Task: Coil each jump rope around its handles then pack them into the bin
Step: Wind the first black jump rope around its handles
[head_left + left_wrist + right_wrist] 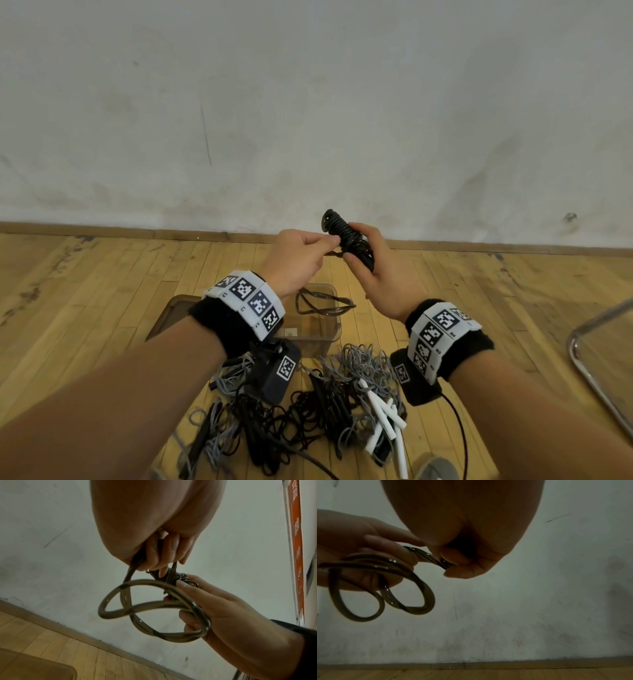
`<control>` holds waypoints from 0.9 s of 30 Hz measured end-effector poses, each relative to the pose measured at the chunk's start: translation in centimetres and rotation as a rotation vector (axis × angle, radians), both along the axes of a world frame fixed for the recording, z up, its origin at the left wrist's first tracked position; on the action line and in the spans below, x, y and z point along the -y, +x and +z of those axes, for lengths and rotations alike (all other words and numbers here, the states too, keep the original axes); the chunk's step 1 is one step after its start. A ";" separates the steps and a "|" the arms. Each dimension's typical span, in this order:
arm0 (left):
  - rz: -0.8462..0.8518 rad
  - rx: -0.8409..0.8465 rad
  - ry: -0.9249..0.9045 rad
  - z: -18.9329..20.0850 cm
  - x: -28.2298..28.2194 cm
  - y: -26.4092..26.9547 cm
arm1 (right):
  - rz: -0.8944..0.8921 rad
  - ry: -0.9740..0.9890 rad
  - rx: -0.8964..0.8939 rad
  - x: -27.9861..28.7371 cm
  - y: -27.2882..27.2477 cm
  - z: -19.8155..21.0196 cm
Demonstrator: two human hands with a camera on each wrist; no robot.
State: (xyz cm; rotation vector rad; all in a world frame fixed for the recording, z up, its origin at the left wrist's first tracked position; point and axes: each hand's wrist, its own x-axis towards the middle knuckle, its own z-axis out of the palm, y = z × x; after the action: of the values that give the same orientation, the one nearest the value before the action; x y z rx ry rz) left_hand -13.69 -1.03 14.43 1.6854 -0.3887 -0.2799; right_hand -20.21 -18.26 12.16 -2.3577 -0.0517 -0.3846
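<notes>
My right hand (359,246) grips a dark jump rope bundle (346,233), its cord coiled tightly round the handles, held up in front of the wall. My left hand (322,245) pinches the loose cord right beside the coil. The remaining cord hangs in a few loose loops (322,305) below the hands, above the translucent bin (308,337) on the floor. In the left wrist view the loops (137,608) swing between my left fingers (164,555) and the right hand (214,605). In the right wrist view my right fingers (458,561) close round the bundle's end.
A tangled pile of grey and black jump ropes (308,404) with white handles (383,418) lies on the wooden floor in front of the bin. A chrome tube frame (589,363) stands at the right. The wall and skirting board run close behind.
</notes>
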 end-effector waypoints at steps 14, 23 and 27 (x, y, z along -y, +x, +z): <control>0.047 -0.029 -0.034 0.4 -0.6 -0.4 | -0.021 0.243 -0.027 -1.7 0.0 1.2; 0.047 -0.079 -0.098 0.2 -0.3 -0.2 | -0.037 0.530 -0.100 -2.1 -0.7 2.3; 0.008 -0.059 -0.105 0.1 0.0 -0.4 | 0.089 0.796 -0.217 -2.5 -0.9 2.2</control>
State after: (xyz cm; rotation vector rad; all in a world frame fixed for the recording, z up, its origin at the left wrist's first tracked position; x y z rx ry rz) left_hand -14.10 -1.03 14.56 1.5714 -0.3472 -0.2982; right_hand -21.09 -15.71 14.32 -1.5879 0.0862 -0.0714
